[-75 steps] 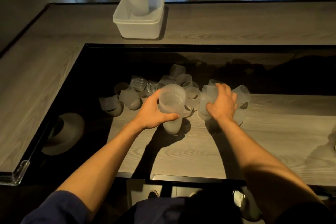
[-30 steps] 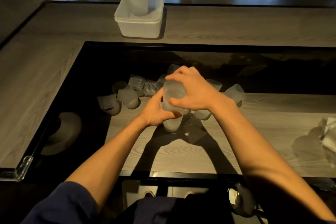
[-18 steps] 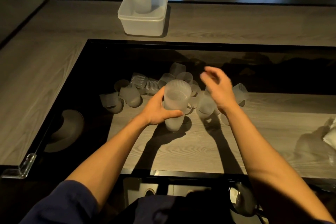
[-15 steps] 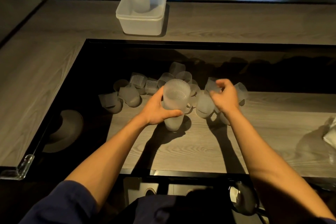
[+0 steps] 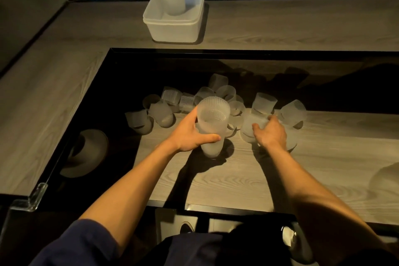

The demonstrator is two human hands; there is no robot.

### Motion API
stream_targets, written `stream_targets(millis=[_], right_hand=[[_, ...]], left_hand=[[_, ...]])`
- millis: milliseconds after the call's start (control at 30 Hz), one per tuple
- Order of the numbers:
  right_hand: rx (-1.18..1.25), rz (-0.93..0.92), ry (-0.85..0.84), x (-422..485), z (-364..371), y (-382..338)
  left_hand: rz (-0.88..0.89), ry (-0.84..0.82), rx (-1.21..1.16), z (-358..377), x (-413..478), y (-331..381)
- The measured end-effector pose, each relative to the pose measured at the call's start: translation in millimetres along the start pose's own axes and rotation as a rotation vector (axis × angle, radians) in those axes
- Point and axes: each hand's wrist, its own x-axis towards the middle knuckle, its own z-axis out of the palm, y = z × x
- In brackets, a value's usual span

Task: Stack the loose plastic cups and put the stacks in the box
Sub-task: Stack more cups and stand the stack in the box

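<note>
Frosted stack: the short upright stack of ribbed translucent plastic cups stands on the grey wooden tabletop, left hand wrapped round it.
Next cup: right hand curls over a tipped loose frosted cup just beside it.
Technique: turn the cup mouth-up, lower it straight in, and steady the stack.
Look: cloudy, tapered, ribbed; the white rectangular plastic box sits well beyond.

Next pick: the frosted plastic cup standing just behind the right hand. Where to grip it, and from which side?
Pinch the sidewall of the frosted plastic cup just under its rim, coming from above with fingers on its left and right. It seems to stand mouth-up and tilted, with free wall on both those sides. The right hand, curled on another loose cup in front of it, is closest.
</note>
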Motion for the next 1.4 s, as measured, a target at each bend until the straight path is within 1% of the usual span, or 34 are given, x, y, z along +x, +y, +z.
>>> stream_targets(millis=[200, 433, 567, 667, 767, 867, 933, 1000, 1067, 1133, 1200, 1400], right_hand=[[0.108, -0.002, 0.025, -1.6, -6.5, 1.8], [0.185, 0.010, 0.033, -6.7, -10.4, -2.0], [0.352, 0.070, 0.041, -13.2, -19.5, -2.2], [0.508, 0.069, 0.050, -24.0, -32.5, -17.8], [0.691, -0.016, 0.106, -39.2, -50.4, -47.8], [0.854, -0.230, 0.165, -60.8, -69.3, -79.7], [0.942, -0.390, 0.118, -77.7, -79.1, -96.7], [0.908, -0.542, 0.008, -90.9, -81.3, -105.9], [0.752, -0.672, -0.090, -96.8, -76.2, -107.7], [0.571, -0.775, -0.149, -98.4, -67.8, -105.8], [0.435, -0.833, -0.135, -98.4, -60.8, -104.2], [0.359, -0.858, -0.072, -94.6, -64.8, -104.4]], left_hand=[[-0.036, -0.004, -0.018, 0.2, -1.1, -0.1], [-0.028, 0.002, -0.034, 1.0, -1.2, -1.8], [-0.028, 0.002, -0.045, 2.4, -1.8, -0.8], [-0.022, 0.008, -0.059, 2.7, -2.3, -0.9], [-0.012, 0.018, -0.066, 3.3, -2.2, -0.6], [-0.005, 0.006, -0.072, 2.9, -2.6, -1.0], [-0.005, 0.005, -0.075, 2.7, -3.2, -0.5], [-0.006, 0.013, -0.081, 2.5, -4.0, 1.0], [0.005, 0.016, -0.086, 2.6, -4.3, 1.2], [0.020, 0.009, -0.082, 2.6, -4.9, 1.5], [0.027, -0.002, -0.079, 1.6, -5.2, 1.9], [0.022, 0.005, -0.074, 1.9, -5.5, 0.5]])
